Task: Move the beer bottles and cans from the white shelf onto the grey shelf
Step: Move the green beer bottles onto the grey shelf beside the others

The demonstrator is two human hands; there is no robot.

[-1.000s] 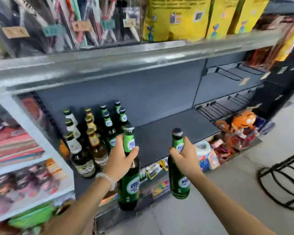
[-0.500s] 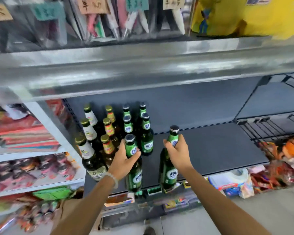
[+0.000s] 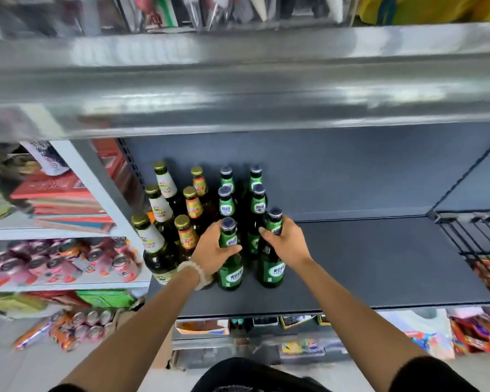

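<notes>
Two green beer bottles stand upright on the dark grey shelf (image 3: pixel 365 267), in front of several other bottles. My left hand (image 3: pixel 212 250) grips the neck of the left green bottle (image 3: pixel 231 274). My right hand (image 3: pixel 287 244) grips the neck of the right green bottle (image 3: pixel 270 271). Behind them stand green bottles (image 3: pixel 227 205) in two rows, brown bottles with gold caps (image 3: pixel 193 207) and dark bottles with white neck labels (image 3: pixel 159 205) at the left. The white shelf (image 3: pixel 77 284) at the left carries pink cans (image 3: pixel 102 261).
A metal shelf edge (image 3: pixel 238 89) hangs low over the grey shelf. Black wire racks (image 3: pixel 475 230) border the shelf at the right. Snack packets (image 3: pixel 475 332) and small goods lie on lower levels. Books (image 3: pixel 63 202) fill the white shelf's upper level.
Both hands have moved forward and down with their bottles, from in front of the shelf edge onto the grey shelf. The camera has come closer to the shelf.
</notes>
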